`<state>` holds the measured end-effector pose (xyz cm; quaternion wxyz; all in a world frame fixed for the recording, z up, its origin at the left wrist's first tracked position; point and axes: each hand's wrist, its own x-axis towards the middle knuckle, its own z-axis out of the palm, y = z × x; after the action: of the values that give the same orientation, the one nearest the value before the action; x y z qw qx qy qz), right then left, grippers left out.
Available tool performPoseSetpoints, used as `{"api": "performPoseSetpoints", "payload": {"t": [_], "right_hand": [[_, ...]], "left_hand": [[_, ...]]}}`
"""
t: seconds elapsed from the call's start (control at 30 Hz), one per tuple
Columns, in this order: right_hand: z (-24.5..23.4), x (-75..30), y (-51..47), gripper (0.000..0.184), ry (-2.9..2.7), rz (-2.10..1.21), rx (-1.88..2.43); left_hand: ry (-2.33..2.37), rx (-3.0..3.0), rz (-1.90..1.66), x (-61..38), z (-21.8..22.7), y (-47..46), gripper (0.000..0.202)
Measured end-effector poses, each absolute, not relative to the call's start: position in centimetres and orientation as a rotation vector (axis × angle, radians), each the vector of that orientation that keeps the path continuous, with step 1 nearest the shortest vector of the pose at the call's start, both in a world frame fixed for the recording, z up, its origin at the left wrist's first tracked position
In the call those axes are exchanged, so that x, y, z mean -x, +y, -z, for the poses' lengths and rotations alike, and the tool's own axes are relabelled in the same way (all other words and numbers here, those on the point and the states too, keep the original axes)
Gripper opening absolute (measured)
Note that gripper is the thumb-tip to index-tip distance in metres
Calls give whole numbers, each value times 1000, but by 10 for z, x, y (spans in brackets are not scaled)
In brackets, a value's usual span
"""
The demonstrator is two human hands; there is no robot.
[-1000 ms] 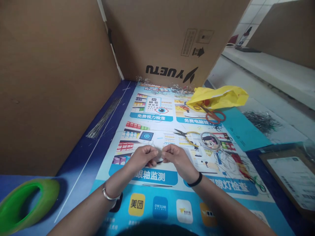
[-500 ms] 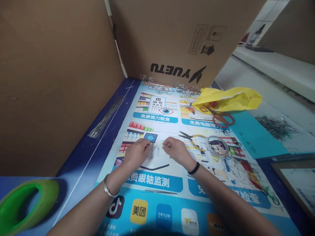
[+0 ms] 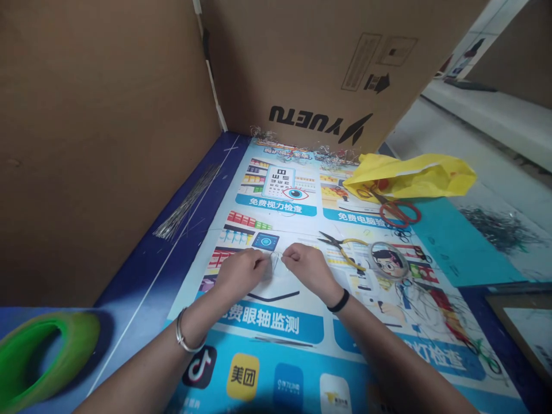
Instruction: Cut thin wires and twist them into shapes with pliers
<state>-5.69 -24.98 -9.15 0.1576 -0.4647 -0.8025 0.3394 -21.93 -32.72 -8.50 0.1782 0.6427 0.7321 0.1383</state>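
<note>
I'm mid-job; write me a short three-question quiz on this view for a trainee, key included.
1. True or false: the bundle of thin, straight silver wires lies inside the round green tape roll.
2. What is worn on the wrist of the bare right hand?
A) a silver metal bangle
B) a thin black band
C) nothing
3. What shows between the fingertips of the bare left hand and the right hand?

Key:
1. False; it lies on the dark blue tabletop.
2. B.
3. A thin, pale looped strand; its material is hard to tell.
</note>
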Motion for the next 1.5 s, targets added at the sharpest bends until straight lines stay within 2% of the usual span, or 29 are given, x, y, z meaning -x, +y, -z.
{"api": "performPoseSetpoints", "payload": {"t": [0.2,0.6,0.77,0.97,1.23,1.33,1.5], "right_hand": [[94,55,-251,11,-2313,-938,1332],[89,55,-252,10,-2448,-650,1450],[89,56,-253,11,-2431,-795,1362],[90,49,-246,13,-2279,-1052,1276],[88,40,-243,13,-2376,-1077,1266],[87,43,-248,10,-2463,-957,1294],[83,48,-261,12,-2703,-502,1341]], "left_hand": [[2065,-1779,-417,221,83,-326,22],[2110,-1938,-362,212,88,-330,16],[2031,-1850,-419,218,87,-327,18],[1952,-1735,-659,228,92,-324,17],[1895,-1602,-799,234,92,-322,16],[1916,-1645,-775,233,93,-322,16],[1921,-1690,-728,232,94,-323,16]]}}
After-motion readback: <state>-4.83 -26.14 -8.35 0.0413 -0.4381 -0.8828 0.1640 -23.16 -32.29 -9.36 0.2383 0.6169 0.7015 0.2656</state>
